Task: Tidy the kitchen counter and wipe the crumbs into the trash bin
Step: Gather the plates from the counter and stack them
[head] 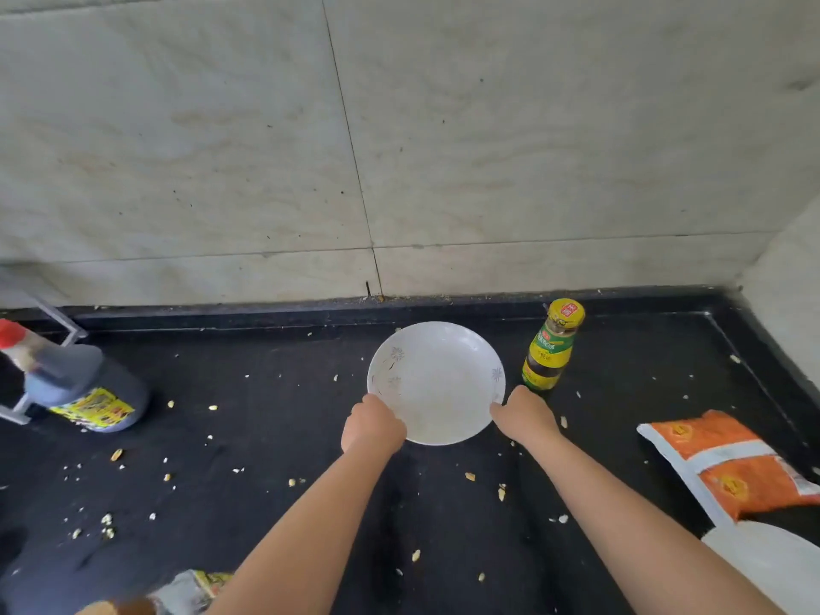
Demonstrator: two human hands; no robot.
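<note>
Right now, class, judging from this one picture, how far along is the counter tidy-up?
Early. Nothing looks finished: crumbs cover the black counter, no bin shows. In hand: the left hand and right hand grip the white plate at opposite edges. Left: the yellow-capped jar, dark bottle and orange packet, then wiping.

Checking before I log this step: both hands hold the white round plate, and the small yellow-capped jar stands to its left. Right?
Not quite. In the head view both hands, left and right, grip the white round plate, but the small yellow-capped jar stands to its right.
</note>
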